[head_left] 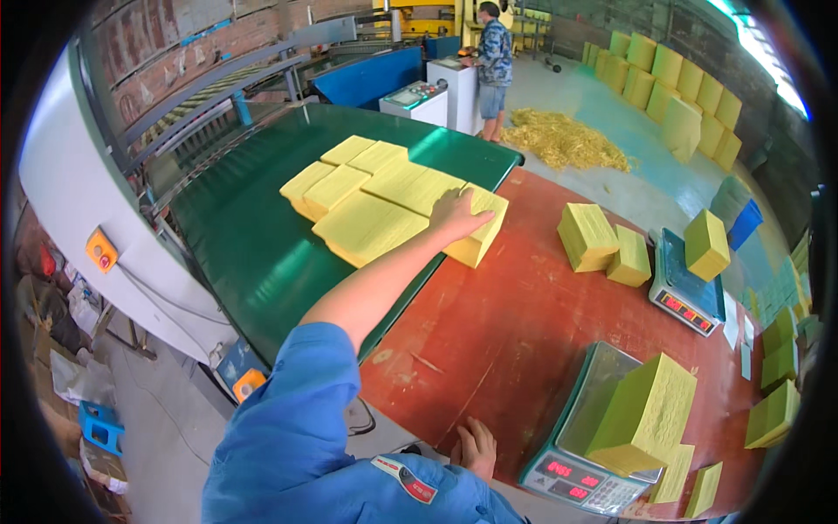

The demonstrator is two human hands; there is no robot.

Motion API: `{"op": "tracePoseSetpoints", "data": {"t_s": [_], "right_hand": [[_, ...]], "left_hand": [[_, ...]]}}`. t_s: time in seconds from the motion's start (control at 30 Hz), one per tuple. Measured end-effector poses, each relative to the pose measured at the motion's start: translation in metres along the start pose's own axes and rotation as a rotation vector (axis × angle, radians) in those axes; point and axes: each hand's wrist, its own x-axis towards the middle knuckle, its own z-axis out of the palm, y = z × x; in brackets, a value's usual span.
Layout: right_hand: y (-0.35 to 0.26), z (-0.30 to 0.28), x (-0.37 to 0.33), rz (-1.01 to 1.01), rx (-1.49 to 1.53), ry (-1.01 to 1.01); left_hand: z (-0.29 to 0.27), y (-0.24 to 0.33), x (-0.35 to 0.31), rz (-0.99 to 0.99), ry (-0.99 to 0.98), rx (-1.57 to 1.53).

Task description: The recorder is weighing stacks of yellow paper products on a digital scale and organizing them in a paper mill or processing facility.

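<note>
My left hand [458,218] reaches forward and grips the top of a block-like yellow paper stack [476,249], its thumb and fingers over the upper edge. That stack sits where the green conveyor belt [253,236] meets the red tabletop [489,332]. Several more yellow stacks [371,227] lie close together on the belt, left of my hand. My right hand [476,450] rests at the near edge of the red table, fingers apart and holding nothing. To its right, a digital scale [559,476] carries a large yellow stack [650,415].
A second scale [685,301] bears another yellow stack [707,244], with two loose stacks [589,236] beside it. A white machine housing [113,201] stands left. Beyond, a person [493,65] stands at a control cabinet near a yellow scrap pile [563,140]; stacks [668,74] line the wall.
</note>
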Motion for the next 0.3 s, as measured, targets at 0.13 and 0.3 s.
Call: {"op": "tracePoseSetpoints", "data": {"t_s": [0.13, 0.3], "right_hand": [[-0.003, 0.006, 0.004, -0.008, -0.049, 0.030], [0.004, 0.017, 0.002, 0.007, -0.101, 0.027]], "left_hand": [[0.029, -0.004, 0.043, -0.030, 0.006, 0.244], [0.078, -0.021, 0.048, 0.088, -0.028, 0.364]]}}
